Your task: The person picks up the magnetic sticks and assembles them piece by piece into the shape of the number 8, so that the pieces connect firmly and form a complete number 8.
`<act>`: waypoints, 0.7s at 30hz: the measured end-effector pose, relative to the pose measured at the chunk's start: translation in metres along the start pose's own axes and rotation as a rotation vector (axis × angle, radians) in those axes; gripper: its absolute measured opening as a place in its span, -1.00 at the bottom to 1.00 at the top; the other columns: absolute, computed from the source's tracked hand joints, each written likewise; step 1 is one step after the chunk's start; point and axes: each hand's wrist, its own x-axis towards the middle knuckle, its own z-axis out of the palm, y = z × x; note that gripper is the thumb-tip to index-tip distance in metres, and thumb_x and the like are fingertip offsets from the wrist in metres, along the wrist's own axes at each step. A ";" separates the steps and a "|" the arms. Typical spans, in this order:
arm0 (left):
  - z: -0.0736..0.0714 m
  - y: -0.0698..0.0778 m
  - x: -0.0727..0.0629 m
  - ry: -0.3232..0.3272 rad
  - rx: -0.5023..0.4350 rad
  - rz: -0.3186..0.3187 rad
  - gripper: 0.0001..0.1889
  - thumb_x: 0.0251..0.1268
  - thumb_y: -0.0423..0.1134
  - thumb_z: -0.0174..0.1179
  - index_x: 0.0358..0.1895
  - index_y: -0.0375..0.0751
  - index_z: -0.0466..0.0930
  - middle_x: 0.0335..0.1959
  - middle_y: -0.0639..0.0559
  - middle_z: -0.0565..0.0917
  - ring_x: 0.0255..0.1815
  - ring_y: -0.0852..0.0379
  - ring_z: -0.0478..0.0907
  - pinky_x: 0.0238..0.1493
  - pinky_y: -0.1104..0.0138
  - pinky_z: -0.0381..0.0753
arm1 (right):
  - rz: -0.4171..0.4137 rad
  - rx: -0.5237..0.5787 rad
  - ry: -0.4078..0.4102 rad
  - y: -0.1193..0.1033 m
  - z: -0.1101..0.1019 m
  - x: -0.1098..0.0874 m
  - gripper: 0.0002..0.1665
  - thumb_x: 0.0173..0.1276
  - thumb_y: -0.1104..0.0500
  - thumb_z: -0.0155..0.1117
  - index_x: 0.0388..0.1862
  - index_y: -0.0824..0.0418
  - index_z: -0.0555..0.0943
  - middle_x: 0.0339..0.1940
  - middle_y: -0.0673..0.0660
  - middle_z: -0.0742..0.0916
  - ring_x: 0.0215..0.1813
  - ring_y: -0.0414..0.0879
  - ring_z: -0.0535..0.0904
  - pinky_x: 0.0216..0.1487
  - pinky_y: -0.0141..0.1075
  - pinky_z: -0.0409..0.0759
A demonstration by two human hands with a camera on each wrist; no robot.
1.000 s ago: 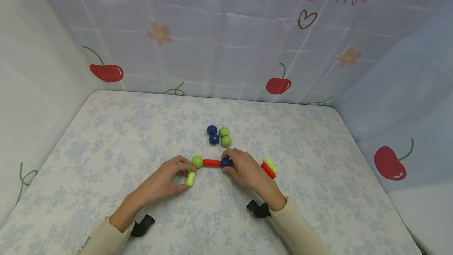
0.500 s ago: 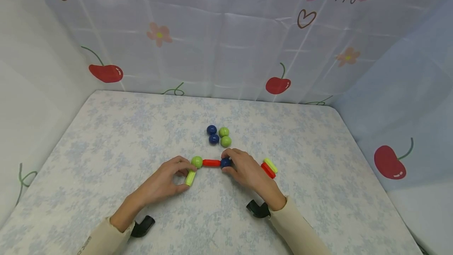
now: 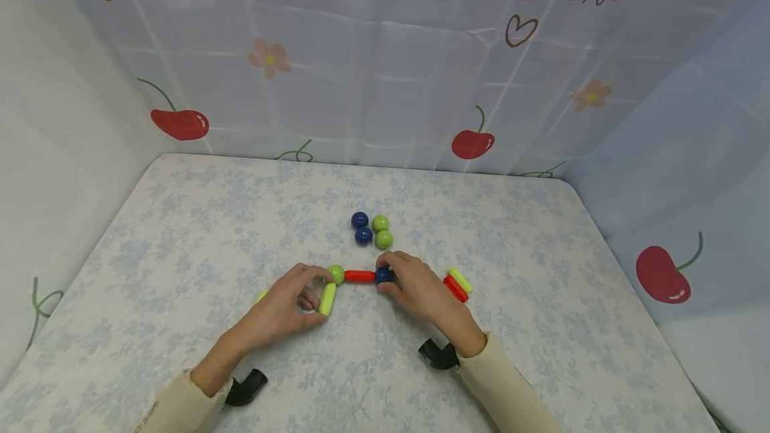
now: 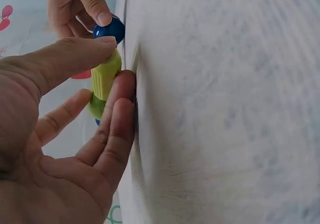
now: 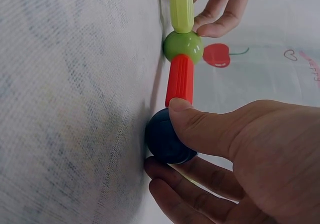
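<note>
A red rod (image 3: 359, 276) joins a green ball (image 3: 337, 274) on its left to a dark blue ball (image 3: 382, 276) on its right. My right hand (image 3: 421, 291) pinches the blue ball, thumb on its near side, as the right wrist view also shows. A yellow-green ribbed rod (image 3: 327, 299) slants from the green ball toward me, its end meeting the ball in the right wrist view. My left hand (image 3: 279, 306) holds this rod between thumb and fingers, with a fingertip at the green ball. Its thumb lies along the rod (image 4: 104, 79) in the left wrist view.
Two blue balls (image 3: 363, 236) and two green balls (image 3: 383, 240) sit farther back on the patterned tabletop (image 3: 511, 239). Beside my right wrist lie a yellow-green rod (image 3: 460, 280) and a red rod (image 3: 455, 289). Another yellow-green piece (image 3: 261, 295) peeks out behind my left hand.
My left hand has shifted slightly, and the rod in it has moved a little right at its near end. A yellow-green piece now shows behind that hand. My right hand stays put.
</note>
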 end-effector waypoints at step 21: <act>-0.003 -0.002 0.009 -0.075 -0.132 -0.079 -0.31 0.41 -0.30 0.25 0.53 -0.16 0.16 -0.02 -0.15 0.56 -0.21 0.16 0.62 -0.20 0.34 0.61 | 0.005 -0.023 -0.003 0.000 0.000 0.003 -0.63 0.37 0.10 0.40 0.11 0.13 0.57 0.02 0.09 0.69 -0.06 -0.06 0.61 0.05 -0.13 0.60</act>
